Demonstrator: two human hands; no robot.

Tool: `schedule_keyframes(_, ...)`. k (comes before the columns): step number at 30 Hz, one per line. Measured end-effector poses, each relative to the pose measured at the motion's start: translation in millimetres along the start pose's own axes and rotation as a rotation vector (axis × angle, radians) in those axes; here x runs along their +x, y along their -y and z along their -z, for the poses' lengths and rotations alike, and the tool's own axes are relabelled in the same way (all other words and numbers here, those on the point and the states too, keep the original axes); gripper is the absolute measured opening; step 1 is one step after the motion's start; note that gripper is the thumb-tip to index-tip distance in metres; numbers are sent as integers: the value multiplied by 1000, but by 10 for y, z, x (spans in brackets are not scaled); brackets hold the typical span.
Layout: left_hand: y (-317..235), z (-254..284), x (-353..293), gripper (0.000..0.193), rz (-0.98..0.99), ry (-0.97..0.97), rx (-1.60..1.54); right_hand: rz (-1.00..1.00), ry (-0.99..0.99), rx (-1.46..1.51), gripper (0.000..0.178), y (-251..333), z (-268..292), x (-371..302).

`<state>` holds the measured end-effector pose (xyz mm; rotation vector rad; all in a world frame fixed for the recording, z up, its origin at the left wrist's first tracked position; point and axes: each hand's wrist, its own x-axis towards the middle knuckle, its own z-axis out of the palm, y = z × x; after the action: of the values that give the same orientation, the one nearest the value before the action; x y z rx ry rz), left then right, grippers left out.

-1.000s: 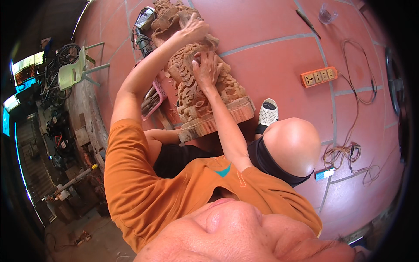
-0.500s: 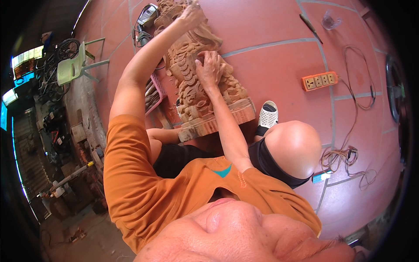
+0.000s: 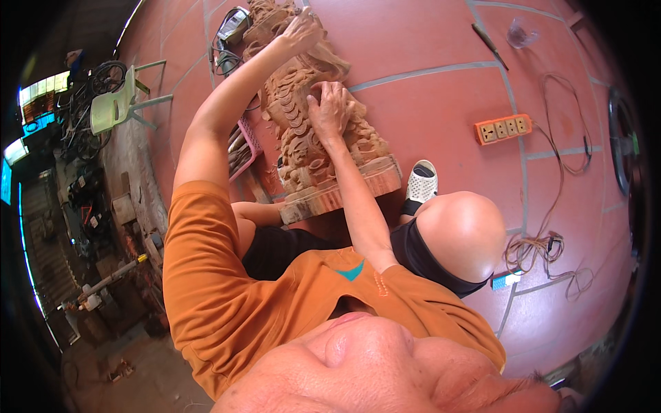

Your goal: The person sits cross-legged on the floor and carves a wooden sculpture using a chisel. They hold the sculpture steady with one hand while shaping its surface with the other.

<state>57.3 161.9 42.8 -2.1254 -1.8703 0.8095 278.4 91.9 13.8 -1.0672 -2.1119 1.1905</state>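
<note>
Basket [image 3: 254, 141] in pink sits just left of our wooden carving [image 3: 296, 113], which lies ahead of us, its long axis running from the near base to far and slightly left. Our left hand [image 3: 301, 33] is over its far part, fingers curled; whether they grip anything, we cannot tell. Our right hand [image 3: 331, 110], the nearer one, rests palm down on the middle, half open with the thumb apart, and we see nothing held in it. To the right, well apart, we have an orange power strip [image 3: 502, 129] and, nearer, a blue-and-white box [image 3: 506, 279]; we can read no writing on either.
</note>
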Motion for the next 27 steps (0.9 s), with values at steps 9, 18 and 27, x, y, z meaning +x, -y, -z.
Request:
schedule_keyframes(9,16,90,-138,14,149,-77,4,-13,10,25,25,36,25,-10)
schedule_keyframes(18,-56,165,-450,36,290,40,-425,-22,5,10,25,13,13,14)
schedule_keyframes(27,-424,289,-1505,39,665,-3,-1500,-31,10,47,18,-1,-28,1)
